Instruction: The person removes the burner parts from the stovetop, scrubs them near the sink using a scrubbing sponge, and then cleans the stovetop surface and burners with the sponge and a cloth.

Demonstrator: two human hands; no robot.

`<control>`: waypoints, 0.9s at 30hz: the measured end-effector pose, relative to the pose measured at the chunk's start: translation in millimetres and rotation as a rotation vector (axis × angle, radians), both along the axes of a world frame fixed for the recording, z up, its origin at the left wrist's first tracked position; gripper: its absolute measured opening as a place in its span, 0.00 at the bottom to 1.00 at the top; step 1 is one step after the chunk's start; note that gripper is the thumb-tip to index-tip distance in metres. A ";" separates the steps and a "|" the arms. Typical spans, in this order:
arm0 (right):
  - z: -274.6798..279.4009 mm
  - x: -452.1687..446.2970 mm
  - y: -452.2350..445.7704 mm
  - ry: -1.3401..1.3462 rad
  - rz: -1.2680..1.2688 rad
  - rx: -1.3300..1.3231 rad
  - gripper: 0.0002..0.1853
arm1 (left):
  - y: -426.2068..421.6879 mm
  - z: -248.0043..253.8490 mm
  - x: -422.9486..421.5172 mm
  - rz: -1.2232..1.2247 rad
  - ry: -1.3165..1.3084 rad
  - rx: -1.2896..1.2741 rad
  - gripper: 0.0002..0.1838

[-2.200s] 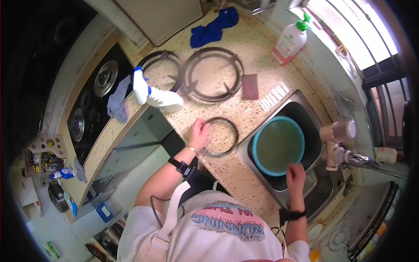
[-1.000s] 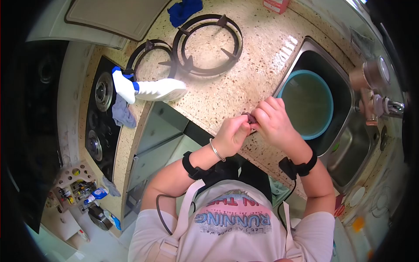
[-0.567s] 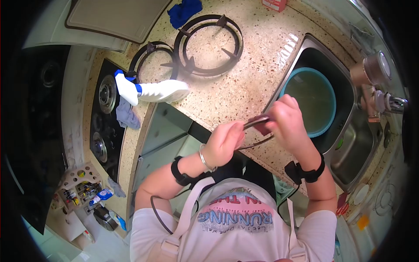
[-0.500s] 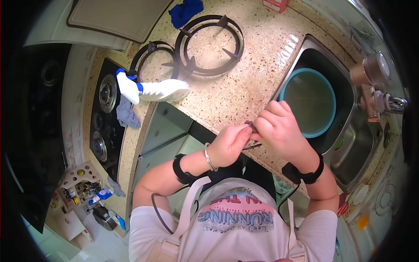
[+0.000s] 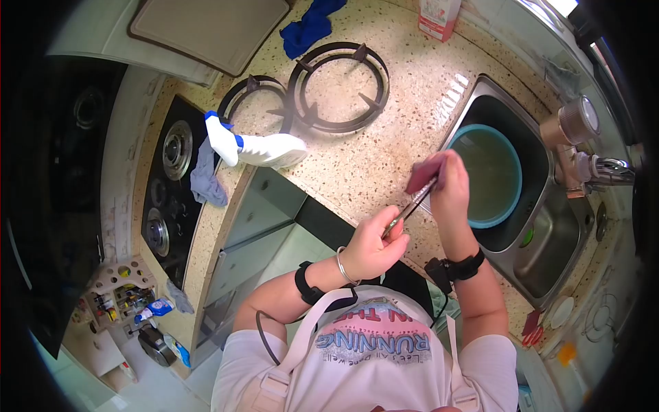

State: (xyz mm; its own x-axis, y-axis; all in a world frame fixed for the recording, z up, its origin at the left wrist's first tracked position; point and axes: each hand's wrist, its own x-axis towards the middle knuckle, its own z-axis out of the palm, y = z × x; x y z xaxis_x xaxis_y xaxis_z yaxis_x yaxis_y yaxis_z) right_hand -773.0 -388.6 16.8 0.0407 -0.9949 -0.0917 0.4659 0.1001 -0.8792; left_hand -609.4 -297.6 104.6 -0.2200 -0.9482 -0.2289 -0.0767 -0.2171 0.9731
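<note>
My left hand (image 5: 374, 246) is closed around the near end of a thin dark stick-like tool (image 5: 414, 204), whose exact kind I cannot make out. The tool slants up and right toward my right hand (image 5: 451, 191). In that hand is a maroon cloth (image 5: 425, 173), folded over and hanging off to the left, against or around the tool's far end. Both hands are above the counter's front edge, with the right one beside a blue basin (image 5: 519, 180) of cloudy water in the sink.
On the speckled counter (image 5: 374, 161) lie two black pan-support rings (image 5: 382, 72), a white spray bottle (image 5: 271, 151) and a blue cloth (image 5: 302, 38). A grey cloth (image 5: 207, 180) hangs by the gas hob (image 5: 180, 117). A tap (image 5: 611, 168) stands behind the steel sink (image 5: 549, 257).
My hands were close together over the counter edge; now they are apart, the right one further up. The maroon cloth and thin tool show much more. The view has shifted slightly.
</note>
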 end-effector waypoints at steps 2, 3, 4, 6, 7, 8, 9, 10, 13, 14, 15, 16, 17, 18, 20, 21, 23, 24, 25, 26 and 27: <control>-0.8 1.9 -10.0 -0.161 -0.151 0.073 0.19 | -0.2 0.0 -1.8 0.013 -0.118 -0.095 0.10; 8.5 3.6 -16.3 -0.194 -0.235 0.078 0.17 | -0.4 -3.1 -3.0 0.033 -0.171 -0.146 0.10; 18.3 5.1 -22.1 -0.228 -0.319 0.082 0.16 | -1.4 -6.5 -4.1 0.052 -0.223 -0.198 0.10; 25.4 3.4 -22.8 -0.255 -0.384 0.018 0.13 | -7.6 -13.7 -6.2 0.088 -0.318 -0.281 0.09; 28.0 3.7 -13.8 -0.154 -0.272 -0.024 0.11 | -11.1 -18.4 -7.3 0.107 -0.365 -0.319 0.08; 31.4 5.2 0.3 -0.053 -0.161 -0.065 0.10 | -14.2 -25.2 -8.7 0.110 -0.387 -0.308 0.08; 35.2 7.8 10.2 0.050 -0.051 -0.105 0.09 | -17.3 -33.5 -10.6 0.111 -0.407 -0.297 0.07; 50.2 16.9 13.9 0.449 -0.023 -0.517 0.07 | -19.8 -41.0 -11.8 0.111 -0.425 -0.288 0.06; 55.2 21.8 14.7 0.939 0.021 -0.898 0.09 | -19.3 -57.3 -12.1 0.034 -0.267 -0.401 0.08; 46.8 20.9 12.2 0.982 0.024 -0.885 0.10 | -16.0 -62.5 -16.3 0.077 -0.324 -0.373 0.07; 28.8 17.5 3.0 0.977 -0.032 -0.717 0.10 | -12.3 -61.1 -16.9 0.088 -0.332 -0.314 0.07; 21.4 10.3 -10.2 0.872 0.006 -0.440 0.10 | -11.6 -58.5 -17.0 0.099 -0.339 -0.261 0.07; 16.6 6.0 -15.5 0.755 0.047 -0.164 0.09 | -9.8 -55.9 -17.0 0.112 -0.349 -0.202 0.07; 18.5 6.1 -7.8 0.747 0.060 -0.172 0.09 | -9.8 -53.7 -16.3 0.093 -0.343 -0.217 0.04; 34.2 8.0 1.3 0.737 0.087 -0.212 0.10 | -12.6 -52.2 -13.8 0.050 -0.339 -0.281 0.05; 46.8 14.0 3.6 1.013 -0.065 -0.877 0.13 | -10.1 -53.0 -13.0 0.027 -0.336 -0.303 0.05; 43.0 13.9 1.2 0.914 -0.040 -0.938 0.14 | -7.5 -59.3 -15.8 0.048 -0.348 -0.299 0.05; 38.5 8.5 -3.7 0.787 0.059 -0.529 0.11 | -9.1 -61.0 -17.2 0.061 -0.353 -0.307 0.05; 29.7 0.2 -5.2 0.640 0.151 -0.118 0.08 | -5.6 -59.1 -16.0 0.045 -0.366 -0.291 0.05; 16.6 -4.5 -11.1 0.543 0.135 -0.004 0.07 | -5.7 -56.2 -13.0 0.029 -0.380 -0.282 0.05; 18.7 -2.3 -11.8 0.642 0.099 -0.152 0.07 | -6.9 -54.9 -10.4 0.016 -0.397 -0.274 0.05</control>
State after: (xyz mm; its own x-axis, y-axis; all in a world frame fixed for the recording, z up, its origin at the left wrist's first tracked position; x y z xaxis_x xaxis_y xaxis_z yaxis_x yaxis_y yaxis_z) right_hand -775.4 -400.3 35.5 0.1169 -0.9931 0.0124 -0.1597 -0.0311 -0.9867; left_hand -619.8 -304.5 49.7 -0.1512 -0.9879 -0.0332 -0.4528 0.0394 0.8908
